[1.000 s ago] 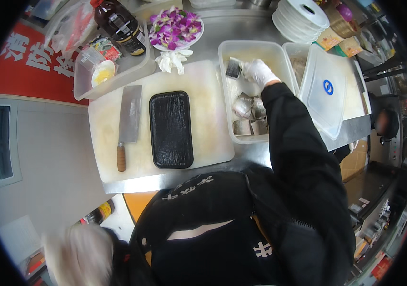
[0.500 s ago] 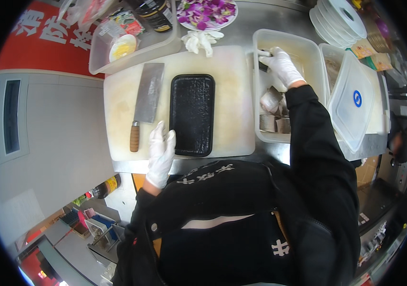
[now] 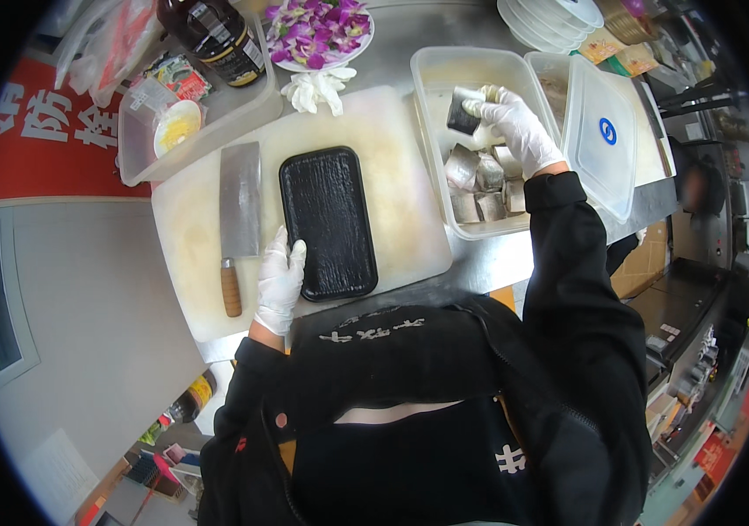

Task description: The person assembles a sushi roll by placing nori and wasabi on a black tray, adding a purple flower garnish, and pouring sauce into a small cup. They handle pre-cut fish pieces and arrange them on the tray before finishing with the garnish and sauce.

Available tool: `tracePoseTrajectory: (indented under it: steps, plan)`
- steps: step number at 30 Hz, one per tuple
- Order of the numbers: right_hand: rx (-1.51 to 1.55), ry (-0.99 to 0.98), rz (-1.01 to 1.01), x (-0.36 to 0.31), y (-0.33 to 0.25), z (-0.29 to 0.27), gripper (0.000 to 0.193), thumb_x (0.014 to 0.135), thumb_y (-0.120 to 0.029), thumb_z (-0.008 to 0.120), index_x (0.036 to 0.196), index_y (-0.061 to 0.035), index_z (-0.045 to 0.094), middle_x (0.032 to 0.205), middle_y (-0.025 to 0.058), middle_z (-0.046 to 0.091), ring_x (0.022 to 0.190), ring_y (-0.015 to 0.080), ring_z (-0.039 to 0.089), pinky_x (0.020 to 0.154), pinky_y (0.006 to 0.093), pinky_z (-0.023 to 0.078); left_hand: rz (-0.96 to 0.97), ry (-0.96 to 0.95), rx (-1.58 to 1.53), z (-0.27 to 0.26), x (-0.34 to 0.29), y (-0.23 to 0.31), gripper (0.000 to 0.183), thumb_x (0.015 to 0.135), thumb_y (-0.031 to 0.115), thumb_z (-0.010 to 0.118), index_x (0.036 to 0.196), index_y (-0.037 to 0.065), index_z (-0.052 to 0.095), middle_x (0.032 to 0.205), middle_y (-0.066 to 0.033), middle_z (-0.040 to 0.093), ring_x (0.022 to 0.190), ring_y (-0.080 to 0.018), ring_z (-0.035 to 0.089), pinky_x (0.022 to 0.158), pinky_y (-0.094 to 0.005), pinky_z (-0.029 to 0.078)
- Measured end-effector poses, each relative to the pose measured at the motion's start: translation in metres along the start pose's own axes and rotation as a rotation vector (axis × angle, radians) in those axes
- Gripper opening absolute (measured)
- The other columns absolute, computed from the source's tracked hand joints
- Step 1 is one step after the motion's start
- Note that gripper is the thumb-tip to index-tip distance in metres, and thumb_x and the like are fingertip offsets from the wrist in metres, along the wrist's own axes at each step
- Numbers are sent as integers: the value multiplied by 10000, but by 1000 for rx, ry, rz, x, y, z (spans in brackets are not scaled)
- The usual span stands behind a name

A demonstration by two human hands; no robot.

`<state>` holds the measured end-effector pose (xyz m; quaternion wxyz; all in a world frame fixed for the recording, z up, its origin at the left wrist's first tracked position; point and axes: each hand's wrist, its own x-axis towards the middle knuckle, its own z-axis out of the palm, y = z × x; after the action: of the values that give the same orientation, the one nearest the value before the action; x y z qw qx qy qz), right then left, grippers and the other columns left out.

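Observation:
My right hand (image 3: 519,127), in a white glove, pinches a dark-skinned piece of fish (image 3: 462,112) over a clear plastic tub (image 3: 432,88). Several silvery fish pieces (image 3: 490,172) lie in the near part of that tub. Also gloved, my left hand (image 3: 279,285) is at the lower left edge of a black rectangular tray (image 3: 326,223), fingers stretched out and thumb against the rim. The tray lies bare on a white cutting board (image 3: 405,210). Left of it rests a cleaver (image 3: 240,202), its wooden handle toward me.
A clear bin (image 3: 247,123) with a dark bottle (image 3: 216,44) and a small yellow-filled dish stands far left. Behind the board are crumpled white gloves (image 3: 317,90) and a plate of purple flowers (image 3: 317,33). A tilted lid (image 3: 602,158) covers part of another tub at right.
My right hand has lifted the fish piece and now holds it higher over the tub. My left hand stays by the tray. The whole view has turned, shifting the scene leftward.

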<state>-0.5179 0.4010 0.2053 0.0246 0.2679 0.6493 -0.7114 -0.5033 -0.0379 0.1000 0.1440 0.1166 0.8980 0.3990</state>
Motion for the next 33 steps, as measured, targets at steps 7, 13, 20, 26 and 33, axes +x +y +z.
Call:
tracePoseTrajectory:
  steps: [7,13,20,26,33]
  plan:
    - [306,-177,-12,-10,20,-1,211,949,-17,595,1154,-63,578,970,7,645,682,61,599,587,186,491,39,-82,-358,4,3,-19,568,1012,210,593,1452,-86,390,1353,-211,543,1268,-248,533,1083,-325,392]
    - [252,-191,-64,-2,23,-17,156,952,-8,597,1101,-57,593,940,1,657,672,88,630,600,193,511,5,-134,-180,-6,4,-9,552,1009,211,597,1440,-81,414,1289,-193,574,1184,-233,564,1027,-323,422]
    - [273,-415,-236,7,29,-20,222,917,-227,689,950,-15,633,902,84,639,863,156,616,752,260,514,-37,-153,-388,-8,6,2,497,1007,187,588,1414,-66,455,1293,-188,590,1198,-221,562,1031,-320,421]
    - [289,-72,-152,13,35,-8,135,951,-92,627,1083,-79,653,951,-14,672,754,99,610,722,216,493,67,-161,-435,-6,5,-11,496,1009,183,582,1416,-66,449,1346,-198,569,1251,-235,537,1069,-327,392]
    - [-149,118,-136,16,6,-4,199,928,-168,677,1123,-139,651,978,-68,641,871,44,546,780,230,423,-14,-149,-292,-4,5,-10,581,1001,278,611,1428,-76,438,1330,-231,576,1265,-279,539,1093,-350,383]
